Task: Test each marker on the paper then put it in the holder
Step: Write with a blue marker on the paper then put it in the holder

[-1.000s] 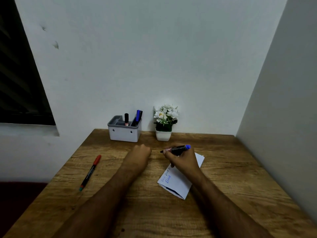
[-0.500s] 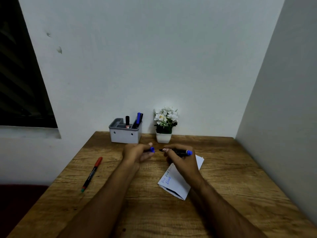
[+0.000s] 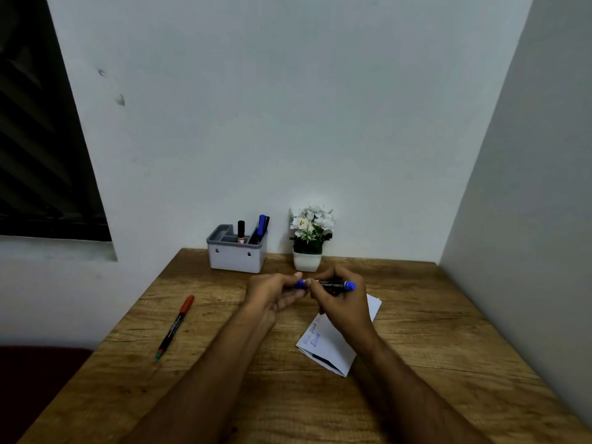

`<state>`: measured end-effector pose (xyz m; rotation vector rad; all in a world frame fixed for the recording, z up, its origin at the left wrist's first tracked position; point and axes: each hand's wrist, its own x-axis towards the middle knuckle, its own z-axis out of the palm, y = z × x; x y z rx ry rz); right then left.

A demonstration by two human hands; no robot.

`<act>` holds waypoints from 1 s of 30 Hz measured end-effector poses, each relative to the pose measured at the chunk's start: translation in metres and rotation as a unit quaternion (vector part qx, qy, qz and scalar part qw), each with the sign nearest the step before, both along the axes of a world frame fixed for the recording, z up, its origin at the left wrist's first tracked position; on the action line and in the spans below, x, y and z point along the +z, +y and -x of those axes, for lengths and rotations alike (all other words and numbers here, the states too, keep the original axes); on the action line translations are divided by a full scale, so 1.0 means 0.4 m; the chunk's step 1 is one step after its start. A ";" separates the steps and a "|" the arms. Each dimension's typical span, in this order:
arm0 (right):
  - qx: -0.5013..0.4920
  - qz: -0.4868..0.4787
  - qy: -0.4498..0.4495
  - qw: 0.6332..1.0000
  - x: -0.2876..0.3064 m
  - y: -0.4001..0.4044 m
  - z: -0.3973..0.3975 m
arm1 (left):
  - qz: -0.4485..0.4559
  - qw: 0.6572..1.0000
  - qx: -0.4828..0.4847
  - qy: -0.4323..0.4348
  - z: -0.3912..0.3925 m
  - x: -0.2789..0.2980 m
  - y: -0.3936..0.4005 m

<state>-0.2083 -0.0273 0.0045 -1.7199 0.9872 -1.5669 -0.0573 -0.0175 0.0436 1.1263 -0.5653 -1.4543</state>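
Note:
My right hand [image 3: 344, 304] grips a black marker with a blue end [image 3: 338, 285], held level above the table. My left hand [image 3: 272, 294] pinches its blue cap [image 3: 300, 284] right at the marker's tip, so the two meet. Under my right wrist lies a folded white paper [image 3: 333, 344] with blue scribbles. A grey holder [image 3: 235, 259] stands at the back by the wall with three markers [image 3: 262, 228] upright in it. A red-capped marker [image 3: 175, 326] lies on the table at the left.
A small white pot of white flowers [image 3: 309, 238] stands right of the holder, just behind my hands. The wooden table [image 3: 432, 331] sits in a corner, with walls behind and to the right. A dark window is at the far left.
My left hand opened from a fist and brought the blue cap over to the marker's tip. The marker turned level in my right hand.

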 end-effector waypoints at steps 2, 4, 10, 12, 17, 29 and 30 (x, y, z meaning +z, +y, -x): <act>0.004 0.002 -0.004 1.000 0.004 -0.004 0.000 | 0.006 1.000 0.006 0.007 0.001 0.005 0.001; 0.017 -0.009 -0.017 1.000 0.005 -0.008 0.001 | 0.008 1.000 0.014 0.010 0.002 0.008 -0.002; 0.029 -0.016 -0.068 0.997 0.002 -0.002 -0.012 | 0.012 0.999 0.035 0.018 0.006 0.013 -0.004; 0.030 -0.018 -0.086 0.996 0.003 -0.002 -0.020 | 0.017 0.999 0.040 0.022 0.006 0.016 -0.009; 0.027 -0.036 -0.128 0.991 0.012 -0.021 -0.042 | 0.024 0.998 0.044 0.046 0.001 0.011 -0.017; 0.046 -0.038 -0.093 0.994 0.009 -0.016 -0.128 | 0.029 0.992 0.101 0.070 -0.056 0.006 -0.027; 0.063 -0.044 -0.087 0.993 0.009 -0.012 -0.129 | 0.035 0.991 0.116 0.064 -0.070 0.006 -0.025</act>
